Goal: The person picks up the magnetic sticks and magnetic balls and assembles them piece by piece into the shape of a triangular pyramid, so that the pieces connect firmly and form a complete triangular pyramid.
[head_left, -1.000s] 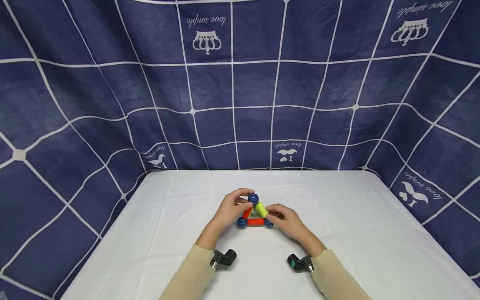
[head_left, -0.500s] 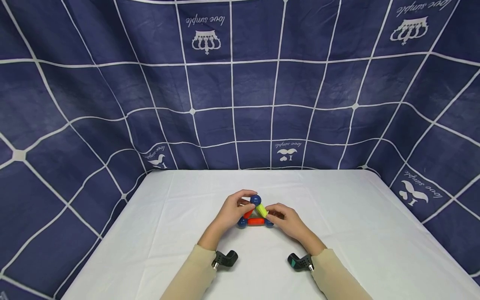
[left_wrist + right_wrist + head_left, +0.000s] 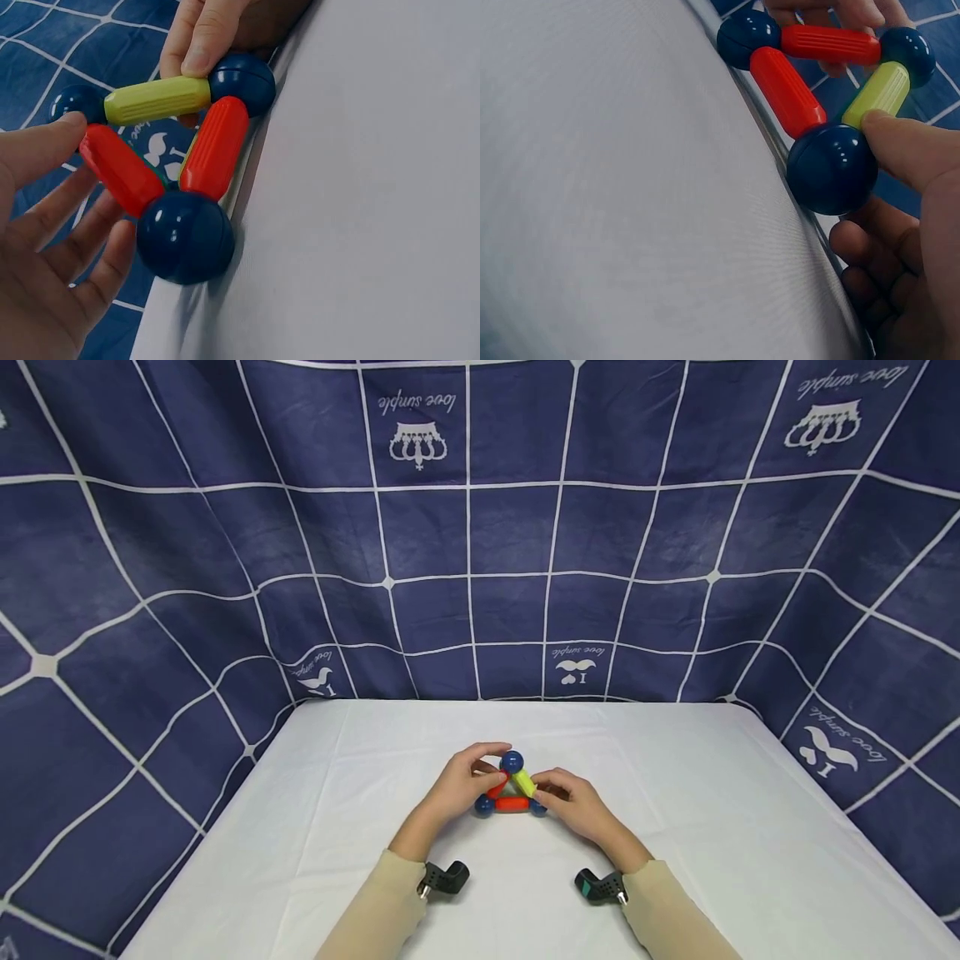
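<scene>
A magnetic-stick frame stands upright on the table in the head view, a triangle facing me. Its top blue ball (image 3: pixel 512 762) joins a slanting red stick (image 3: pixel 124 169) and a yellow-green stick (image 3: pixel 524 783). Another red stick (image 3: pixel 512 804) runs along the base between a left blue ball (image 3: pixel 484 805) and a right blue ball (image 3: pixel 832 169). Behind the triangle, further yellow and green pieces are mostly hidden. My left hand (image 3: pixel 455 783) pinches the top ball with thumb and index finger, its other fingers spread. My right hand (image 3: pixel 574 800) pinches the yellow-green stick near its lower end.
White cloth covers the table (image 3: pixel 375 752). A dark blue curtain (image 3: pixel 517 535) with white lines hangs behind it and along both sides. Dark wrist cameras (image 3: pixel 447 877) sit on both cuffs, low over the cloth.
The top ball has shifted slightly to the right, and my left hand's fingertips with it. My right hand keeps its place on the yellow-green stick.
</scene>
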Demonstrator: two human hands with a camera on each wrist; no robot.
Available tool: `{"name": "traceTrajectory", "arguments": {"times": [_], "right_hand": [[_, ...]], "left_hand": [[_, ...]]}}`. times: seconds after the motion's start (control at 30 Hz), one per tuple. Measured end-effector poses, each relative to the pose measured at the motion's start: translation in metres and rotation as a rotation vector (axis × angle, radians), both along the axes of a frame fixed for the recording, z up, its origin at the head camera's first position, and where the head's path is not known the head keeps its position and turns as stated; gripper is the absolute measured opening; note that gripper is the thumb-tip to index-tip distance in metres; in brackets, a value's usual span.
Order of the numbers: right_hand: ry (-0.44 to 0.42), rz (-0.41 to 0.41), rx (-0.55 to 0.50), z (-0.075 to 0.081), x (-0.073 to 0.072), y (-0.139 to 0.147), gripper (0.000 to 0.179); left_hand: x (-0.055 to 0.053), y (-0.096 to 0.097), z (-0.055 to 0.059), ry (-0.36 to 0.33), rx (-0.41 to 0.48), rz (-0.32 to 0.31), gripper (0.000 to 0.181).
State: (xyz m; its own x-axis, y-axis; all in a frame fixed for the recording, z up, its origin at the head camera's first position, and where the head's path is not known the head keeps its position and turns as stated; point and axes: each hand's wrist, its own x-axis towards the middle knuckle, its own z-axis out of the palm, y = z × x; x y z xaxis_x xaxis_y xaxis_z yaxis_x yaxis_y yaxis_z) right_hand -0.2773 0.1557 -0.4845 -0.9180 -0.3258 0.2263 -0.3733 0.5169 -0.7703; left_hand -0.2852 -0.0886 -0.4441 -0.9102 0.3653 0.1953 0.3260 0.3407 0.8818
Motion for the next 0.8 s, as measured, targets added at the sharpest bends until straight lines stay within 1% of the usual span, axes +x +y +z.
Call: {"name": "traceTrajectory", "arguments": {"times": [0.13, 0.23, 0.37, 0.47, 0.6, 0.8], "right_hand": [[-0.013, 0.020, -0.007, 0.000, -0.001, 0.004, 0.020], [-0.026, 0.048, -0.004, 0.000, -0.003, 0.009, 0.020], [-0.028, 0.085, 0.010, 0.000, -0.005, 0.015, 0.027], [-0.019, 0.094, 0.020, 0.000, -0.005, 0.017, 0.028], [-0.001, 0.078, 0.013, -0.001, -0.006, 0.016, 0.027], [0.011, 0.046, 0.013, -0.002, -0.008, 0.015, 0.027]], "left_hand": [[0.001, -0.008, -0.002, -0.022, -0.062, -0.023, 0.054], [0.002, -0.015, -0.005, -0.048, -0.116, -0.046, 0.053], [0.002, -0.023, -0.009, -0.084, -0.162, -0.085, 0.045], [0.001, -0.026, -0.011, -0.078, -0.197, -0.094, 0.035], [0.000, -0.026, -0.013, -0.044, -0.219, -0.068, 0.026], [0.001, -0.024, -0.018, -0.022, -0.204, 0.000, 0.024]]}}
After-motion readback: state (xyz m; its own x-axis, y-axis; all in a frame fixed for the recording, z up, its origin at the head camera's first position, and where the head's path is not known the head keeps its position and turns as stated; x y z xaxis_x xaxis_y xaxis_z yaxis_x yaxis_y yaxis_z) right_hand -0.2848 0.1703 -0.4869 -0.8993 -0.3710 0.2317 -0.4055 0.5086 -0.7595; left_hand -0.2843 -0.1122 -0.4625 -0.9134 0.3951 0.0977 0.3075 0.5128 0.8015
